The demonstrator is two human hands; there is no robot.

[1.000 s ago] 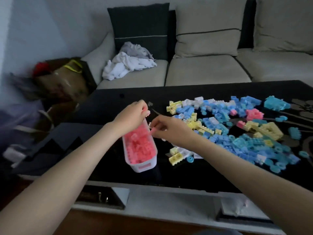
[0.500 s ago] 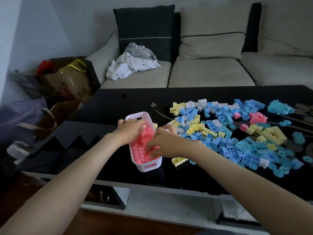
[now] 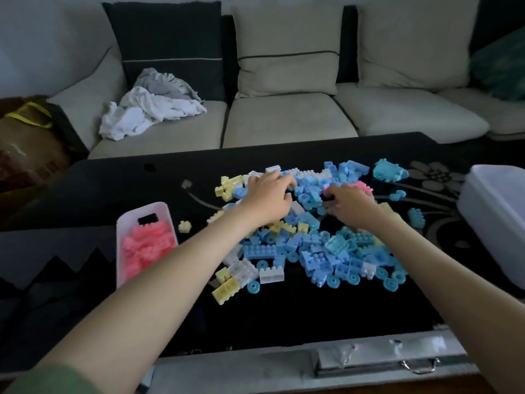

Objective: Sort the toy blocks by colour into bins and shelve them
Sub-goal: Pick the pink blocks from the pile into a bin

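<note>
A white bin filled with pink blocks stands on the black table at the left. To its right spreads a pile of blue, yellow and white blocks. My left hand reaches into the far side of the pile with its fingers curled down; what they hold is hidden. My right hand is beside it, its fingertips curled round a pink block, and more pink blocks lie just behind it.
A larger white bin stands at the table's right edge. Behind the table is a beige sofa with a heap of clothes. A brown bag stands on the floor at the left.
Both hands have left the pink bin and moved right and away into the block pile. The view has swung to the right, bringing the large white bin into sight.
</note>
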